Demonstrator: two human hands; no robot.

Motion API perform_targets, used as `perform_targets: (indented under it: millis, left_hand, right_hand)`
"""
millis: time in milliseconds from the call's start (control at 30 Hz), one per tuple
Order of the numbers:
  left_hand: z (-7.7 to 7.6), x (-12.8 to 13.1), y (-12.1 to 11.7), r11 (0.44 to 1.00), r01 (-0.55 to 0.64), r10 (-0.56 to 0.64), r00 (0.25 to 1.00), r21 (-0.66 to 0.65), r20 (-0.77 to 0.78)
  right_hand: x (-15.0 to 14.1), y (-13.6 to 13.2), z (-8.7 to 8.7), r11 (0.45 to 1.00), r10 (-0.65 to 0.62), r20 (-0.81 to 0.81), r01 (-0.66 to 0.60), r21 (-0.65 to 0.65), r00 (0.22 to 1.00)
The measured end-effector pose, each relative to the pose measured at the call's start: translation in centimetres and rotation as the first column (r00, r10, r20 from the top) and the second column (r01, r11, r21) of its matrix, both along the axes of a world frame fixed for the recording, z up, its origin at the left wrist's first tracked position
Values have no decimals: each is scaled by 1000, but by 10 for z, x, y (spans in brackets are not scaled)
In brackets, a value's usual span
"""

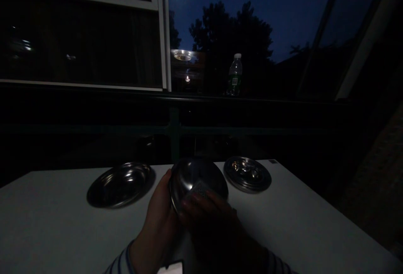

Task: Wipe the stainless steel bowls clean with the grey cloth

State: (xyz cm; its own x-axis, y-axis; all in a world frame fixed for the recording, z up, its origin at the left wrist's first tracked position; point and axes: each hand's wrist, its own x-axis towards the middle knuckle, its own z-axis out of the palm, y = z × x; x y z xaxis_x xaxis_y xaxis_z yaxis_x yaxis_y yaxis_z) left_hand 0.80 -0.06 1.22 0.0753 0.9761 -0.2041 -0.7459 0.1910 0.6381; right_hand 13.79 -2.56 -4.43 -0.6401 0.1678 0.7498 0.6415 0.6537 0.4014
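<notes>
My left hand (161, 209) grips a shiny metal bowl (198, 169) by its left edge, thumb along the rim. The bowl is tilted above the near middle of the table, its rounded surface towards me. Against that surface my right hand (217, 221) presses a thin, pale, textured cloth (200, 188), fingers bent over it. Deep shadow hides most of the right palm and part of the cloth. To the left lies an oval metal dish (121, 185). Several round metal plates or lids (247, 174) seem stacked to the right.
All of this is on a white table (53, 219). A phone-like object (171, 267) shows at the bottom edge. Behind the table, a plastic bottle (234, 76) stands on the window ledge, beside a window frame (163, 30). The room is very dark.
</notes>
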Motion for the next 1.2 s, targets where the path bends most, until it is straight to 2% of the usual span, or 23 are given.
perform_targets:
  millis: [67, 233, 467, 600, 733, 800, 933, 1033, 1100, 1200]
  left_hand:
    - [1, 2, -5, 999, 32, -31, 999, -28, 41]
    - [2, 6, -12, 970, 229, -211, 961, -86, 176]
    - [-3, 18, -13, 963, 230, -200, 959, -140, 203]
    - [-7, 23, -14, 979, 190, -180, 975, -74, 129]
    - [-15, 23, -16, 977, 210, -208, 976, -20, 68]
    - [-18, 23, -18, 976, 211, -211, 978, 48, -5]
    - [-17, 22, -24, 954, 232, -182, 952, 189, -247]
    - [-15, 22, -27, 938, 263, -181, 928, 226, -326]
    - [-16, 22, -27, 940, 265, -188, 927, 214, -324]
    - [-19, 22, -22, 959, 237, -188, 943, 158, -274]
  right_hand:
    - [0, 0, 1, 1000, -4, 11, 5, -9, 1000]
    - [0, 5, 2, 1000, -26, -40, 27, 12, 999]
    - [-2, 9, 7, 999, -50, -148, 49, -9, 988]
    - [0, 16, 8, 997, -83, -195, 81, -20, 977]
    - [7, 22, 9, 995, -93, -176, 86, -46, 980]
    - [13, 23, 12, 994, -100, -204, 87, -73, 974]
    - [27, 24, 19, 959, -157, -276, 79, -274, 948]
    - [34, 24, 23, 914, -210, -317, 71, -400, 925]
    - [34, 24, 22, 921, -195, -313, 64, -385, 930]
    - [26, 26, 19, 962, -135, -266, 62, -266, 955]
